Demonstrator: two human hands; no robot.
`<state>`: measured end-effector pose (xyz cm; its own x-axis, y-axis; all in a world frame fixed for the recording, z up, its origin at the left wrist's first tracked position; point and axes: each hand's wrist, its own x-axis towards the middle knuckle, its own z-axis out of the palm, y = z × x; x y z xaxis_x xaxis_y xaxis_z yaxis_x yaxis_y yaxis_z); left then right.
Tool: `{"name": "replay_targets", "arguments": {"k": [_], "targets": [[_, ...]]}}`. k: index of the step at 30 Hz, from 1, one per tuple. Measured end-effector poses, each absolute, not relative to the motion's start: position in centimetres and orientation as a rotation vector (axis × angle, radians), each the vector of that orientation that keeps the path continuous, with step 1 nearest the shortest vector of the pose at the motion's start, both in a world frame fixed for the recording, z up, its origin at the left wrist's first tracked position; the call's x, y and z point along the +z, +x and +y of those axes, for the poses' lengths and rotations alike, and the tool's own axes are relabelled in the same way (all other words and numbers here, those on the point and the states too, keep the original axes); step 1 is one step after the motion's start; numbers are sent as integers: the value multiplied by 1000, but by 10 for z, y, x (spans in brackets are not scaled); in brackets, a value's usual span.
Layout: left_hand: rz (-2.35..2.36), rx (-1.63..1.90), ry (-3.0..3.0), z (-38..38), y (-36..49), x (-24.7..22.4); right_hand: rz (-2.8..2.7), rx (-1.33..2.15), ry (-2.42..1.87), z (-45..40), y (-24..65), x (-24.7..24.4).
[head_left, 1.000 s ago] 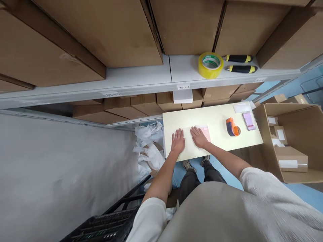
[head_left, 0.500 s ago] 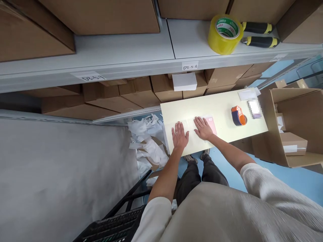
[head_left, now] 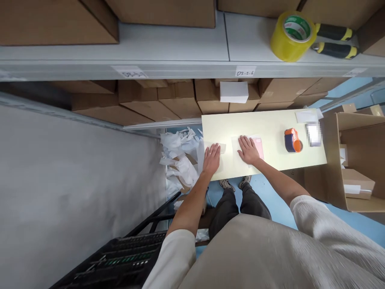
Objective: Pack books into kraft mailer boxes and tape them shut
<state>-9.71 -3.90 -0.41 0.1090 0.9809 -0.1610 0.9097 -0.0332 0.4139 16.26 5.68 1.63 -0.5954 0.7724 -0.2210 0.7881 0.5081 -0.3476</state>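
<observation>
My left hand (head_left: 211, 159) is near the left end of the cream table, fingers bent over a translucent plastic strip (head_left: 223, 149). The strip's end sticks out to the right of the fingers; the grip itself is partly hidden. My right hand (head_left: 249, 151) lies flat, fingers extended, on a clear plastic bag (head_left: 237, 155). Beside its palm shows a pink flat item (head_left: 259, 147), which looks like a phone case, partly covered by the hand. An orange and purple tape dispenser (head_left: 292, 140) stands to the right of that hand.
A cream table (head_left: 270, 120) is before me. White scraps (head_left: 183, 160) pile up at its left, a large open carton (head_left: 325, 176) stands at its right. A shelf (head_left: 180, 44) above carries yellow tape (head_left: 288, 40) and two cutters (head_left: 337, 50). A black crate (head_left: 120, 257) is lower left.
My left hand has slid left along the table, away from my right hand, and its spread fingers have bent over the strip. My right hand stays on the bag. The camera view has shifted.
</observation>
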Motion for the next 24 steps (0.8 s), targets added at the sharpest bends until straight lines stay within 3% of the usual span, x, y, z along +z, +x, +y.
{"name": "replay_targets", "arguments": {"k": [14,24], "targets": [[2261,-42,1642,-117,-250,11,2684,-445,1381,61,168,14],[2420,-179,1489,-153,-274,9,2661,-367,1384,62,168,15]]}}
